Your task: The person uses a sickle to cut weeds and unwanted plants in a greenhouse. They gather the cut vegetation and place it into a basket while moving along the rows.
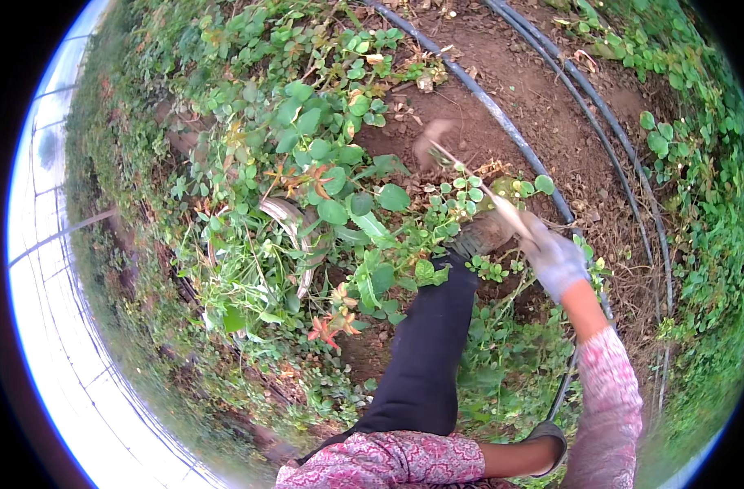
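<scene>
My right hand [552,253], in a pale glove, grips the handle of a wooden-handled tool [506,211]. The tool's head is blurred over the brown soil and looks like a hoe blade. Leafy stems [463,189] cross in front of the handle. My shoe [485,235] is planted just left of the gloved hand, partly behind leaves. At the bottom, a floral sleeve [378,458] and a bare forearm [500,459] reach toward a dark rounded thing [546,443]. My left hand cannot be made out clearly there.
Black irrigation pipes [518,137] [610,122] run along the soil. Dense leafy plants [317,122] stand to the left, and more greenery [714,214] lines the right. A curved weathered strip [292,226] lies among loose green weeds [243,263]. Dry stalks [622,293] litter the ground.
</scene>
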### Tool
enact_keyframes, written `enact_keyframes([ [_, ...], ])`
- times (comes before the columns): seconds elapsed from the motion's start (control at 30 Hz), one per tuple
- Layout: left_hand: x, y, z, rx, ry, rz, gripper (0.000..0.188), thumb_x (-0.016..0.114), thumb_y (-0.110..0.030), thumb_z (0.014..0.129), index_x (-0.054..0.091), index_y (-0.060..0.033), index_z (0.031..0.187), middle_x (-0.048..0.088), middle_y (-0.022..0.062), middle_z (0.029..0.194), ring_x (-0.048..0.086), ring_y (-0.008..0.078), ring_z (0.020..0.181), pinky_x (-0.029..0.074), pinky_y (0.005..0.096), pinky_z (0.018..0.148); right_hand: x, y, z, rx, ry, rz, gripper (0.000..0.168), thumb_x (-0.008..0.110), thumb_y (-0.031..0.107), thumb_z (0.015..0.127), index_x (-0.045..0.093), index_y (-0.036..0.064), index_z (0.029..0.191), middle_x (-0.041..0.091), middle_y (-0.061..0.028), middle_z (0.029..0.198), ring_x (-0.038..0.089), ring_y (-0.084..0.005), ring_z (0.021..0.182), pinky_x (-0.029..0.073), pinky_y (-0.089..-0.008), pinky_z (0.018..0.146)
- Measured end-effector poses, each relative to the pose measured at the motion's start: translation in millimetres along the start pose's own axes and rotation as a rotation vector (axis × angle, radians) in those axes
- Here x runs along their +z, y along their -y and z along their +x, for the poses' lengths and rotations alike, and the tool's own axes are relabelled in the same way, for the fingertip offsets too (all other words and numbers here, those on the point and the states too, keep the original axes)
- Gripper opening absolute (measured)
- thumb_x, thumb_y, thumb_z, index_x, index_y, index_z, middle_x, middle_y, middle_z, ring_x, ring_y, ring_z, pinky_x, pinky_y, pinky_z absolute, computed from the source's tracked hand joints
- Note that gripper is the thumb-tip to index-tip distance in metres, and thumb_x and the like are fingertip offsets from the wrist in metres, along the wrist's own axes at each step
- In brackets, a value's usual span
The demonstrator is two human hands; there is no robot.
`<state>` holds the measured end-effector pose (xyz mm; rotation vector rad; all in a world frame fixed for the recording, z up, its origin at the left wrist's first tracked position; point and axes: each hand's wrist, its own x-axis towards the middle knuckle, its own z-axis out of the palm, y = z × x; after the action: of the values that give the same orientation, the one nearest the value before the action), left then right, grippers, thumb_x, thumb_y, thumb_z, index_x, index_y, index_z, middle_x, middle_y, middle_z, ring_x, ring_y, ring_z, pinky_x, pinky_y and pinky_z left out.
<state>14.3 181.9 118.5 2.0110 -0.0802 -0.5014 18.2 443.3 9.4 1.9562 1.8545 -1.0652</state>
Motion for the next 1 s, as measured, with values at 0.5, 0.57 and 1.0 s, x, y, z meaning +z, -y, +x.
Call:
enact_keyframes([
  [0.5,4,0,14,-0.004,-0.011,0.008,0.024,0.065,-0.017,0.071,0.072,-0.0145,0.095,0.066,0.0018,0.097,0.060,0.0208,0.080,0.047,0.0389,0.057,3,12,12,-0.113,-0.018,-0.120,0.042,0.052,0.028,0.088,0.046,0.027,0.129,0.065,-0.0096,0.084,0.063,-0.0257,0.076,0.049,-0.0365,0.072],
  [0.57,8,4,12,-0.031,-0.013,-0.007,0.024,0.065,-0.017,0.071,0.072,-0.0145,0.095,0.066,0.0018,0.098,0.060,0.0208,0.080,0.047,0.0389,0.057,-12,4,-7,-0.067,0.064,-0.001,0.042,0.053,0.029,0.088,0.046,0.028,0.129,0.065,-0.0086,0.086,0.063,-0.0258,0.077,0.049,-0.0369,0.073],
  [1.0,18,2,29,-0.051,0.031,0.046,0.025,0.065,-0.017,0.072,0.072,-0.0146,0.096,0.066,0.0017,0.099,0.061,0.0209,0.081,0.047,0.0389,0.057,7,24,31,-0.122,-0.083,0.181,0.042,0.050,0.036,0.088,0.046,0.024,0.129,0.064,-0.0131,0.096,0.063,-0.0294,0.086,0.047,-0.0405,0.079],
])
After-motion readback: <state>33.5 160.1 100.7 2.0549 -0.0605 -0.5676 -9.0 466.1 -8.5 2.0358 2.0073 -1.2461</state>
